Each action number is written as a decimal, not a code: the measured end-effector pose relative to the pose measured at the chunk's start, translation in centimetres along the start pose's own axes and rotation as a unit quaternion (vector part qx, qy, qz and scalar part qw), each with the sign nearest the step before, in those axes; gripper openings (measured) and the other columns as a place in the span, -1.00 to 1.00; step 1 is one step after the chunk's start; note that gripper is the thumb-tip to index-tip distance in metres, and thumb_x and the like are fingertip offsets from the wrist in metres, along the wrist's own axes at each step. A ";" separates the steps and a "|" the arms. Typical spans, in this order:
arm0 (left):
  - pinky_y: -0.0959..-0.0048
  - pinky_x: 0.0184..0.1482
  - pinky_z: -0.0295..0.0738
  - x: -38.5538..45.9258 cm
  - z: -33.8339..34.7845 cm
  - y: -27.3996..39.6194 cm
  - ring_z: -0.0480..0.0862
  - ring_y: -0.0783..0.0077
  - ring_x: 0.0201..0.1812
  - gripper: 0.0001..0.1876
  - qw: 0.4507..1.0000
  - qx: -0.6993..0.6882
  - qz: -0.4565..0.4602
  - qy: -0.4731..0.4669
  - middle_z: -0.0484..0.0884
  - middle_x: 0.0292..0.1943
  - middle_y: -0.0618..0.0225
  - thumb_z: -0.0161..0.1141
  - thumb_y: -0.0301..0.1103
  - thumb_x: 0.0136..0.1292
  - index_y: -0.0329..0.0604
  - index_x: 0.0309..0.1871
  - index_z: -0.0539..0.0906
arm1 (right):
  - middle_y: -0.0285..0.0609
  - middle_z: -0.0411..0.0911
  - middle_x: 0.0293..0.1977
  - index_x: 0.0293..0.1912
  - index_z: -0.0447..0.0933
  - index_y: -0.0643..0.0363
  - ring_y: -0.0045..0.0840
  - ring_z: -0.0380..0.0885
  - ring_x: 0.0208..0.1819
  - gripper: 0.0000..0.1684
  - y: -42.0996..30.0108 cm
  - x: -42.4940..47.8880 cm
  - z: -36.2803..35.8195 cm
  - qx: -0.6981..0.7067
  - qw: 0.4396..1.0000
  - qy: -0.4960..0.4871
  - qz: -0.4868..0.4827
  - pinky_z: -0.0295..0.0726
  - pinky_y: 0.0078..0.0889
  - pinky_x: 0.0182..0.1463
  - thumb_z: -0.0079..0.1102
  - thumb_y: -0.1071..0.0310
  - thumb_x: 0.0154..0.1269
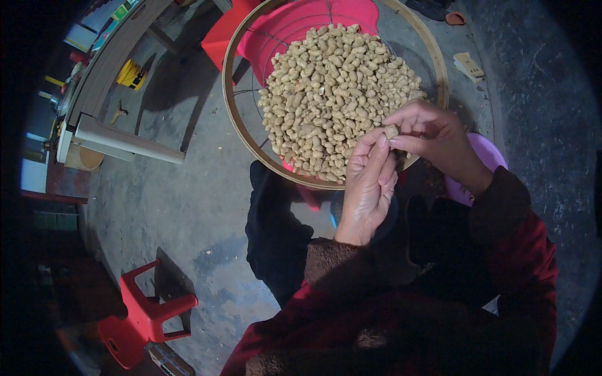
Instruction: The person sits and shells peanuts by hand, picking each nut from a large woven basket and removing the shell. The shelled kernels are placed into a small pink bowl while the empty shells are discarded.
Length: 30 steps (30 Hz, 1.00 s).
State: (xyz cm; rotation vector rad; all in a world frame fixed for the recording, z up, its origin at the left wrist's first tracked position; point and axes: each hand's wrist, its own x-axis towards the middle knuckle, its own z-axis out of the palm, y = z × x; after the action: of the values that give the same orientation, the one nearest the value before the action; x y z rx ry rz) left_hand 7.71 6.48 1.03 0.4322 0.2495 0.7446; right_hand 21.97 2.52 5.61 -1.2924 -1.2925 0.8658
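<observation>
A heap of unshelled peanuts [329, 94] lies in a round sieve with a wooden rim [229, 94], over a pink plastic surface [357, 11]. Above the sieve's near right edge, my left hand [369, 185] pinches a peanut [391, 131] between thumb and fingers. My right hand [437, 134] touches the same peanut from the right with its thumb and a finger. Whether the shell is cracked cannot be told.
A purple basin [484, 155] stands on the floor beyond my right wrist, partly hidden. Left of the sieve are a red plastic seat [221, 37], a yellow bucket [131, 75] and a table [131, 138]. A small red chair [146, 305] is at lower left.
</observation>
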 end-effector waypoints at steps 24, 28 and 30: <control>0.81 -0.59 0.09 -0.3 0.3 -0.3 0.27 0.88 -0.59 -0.63 0.944 0.300 0.131 0.053 0.48 -0.49 0.66 0.19 -0.45 0.31 -0.25 0.18 0.53 | -0.29 0.60 -0.42 -0.29 0.50 0.24 -0.77 0.55 -0.37 -0.92 0.9 -0.6 0.5 0.055 0.998 -0.006 -0.002 0.51 -0.68 -0.34 0.21 0.54 0.21; 0.79 -0.60 0.08 -0.3 0.4 -0.1 0.25 0.87 -0.62 -0.65 0.959 0.260 0.089 0.067 0.48 -0.51 0.65 0.13 -0.39 0.37 -0.26 0.18 0.53 | -0.23 0.63 -0.35 -0.25 0.53 0.26 -0.71 0.58 -0.30 -0.90 0.3 -0.4 0.2 0.067 0.996 0.003 0.064 0.55 -0.64 -0.23 0.22 0.53 0.21; 0.79 -0.60 0.09 0.0 0.2 0.0 0.25 0.85 -0.63 -0.66 0.977 0.191 0.083 0.051 0.50 -0.50 0.62 0.10 -0.38 0.39 -0.26 0.18 0.52 | -0.22 0.63 -0.33 -0.22 0.54 0.27 -0.70 0.59 -0.27 -0.88 0.0 -0.2 0.4 0.088 0.991 0.014 0.103 0.56 -0.64 -0.17 0.22 0.53 0.21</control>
State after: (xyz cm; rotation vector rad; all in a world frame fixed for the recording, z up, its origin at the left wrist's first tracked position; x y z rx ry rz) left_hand 7.73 6.43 1.23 0.7871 0.4602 0.8864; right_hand 21.51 2.44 5.55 -1.3066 -1.0477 1.0785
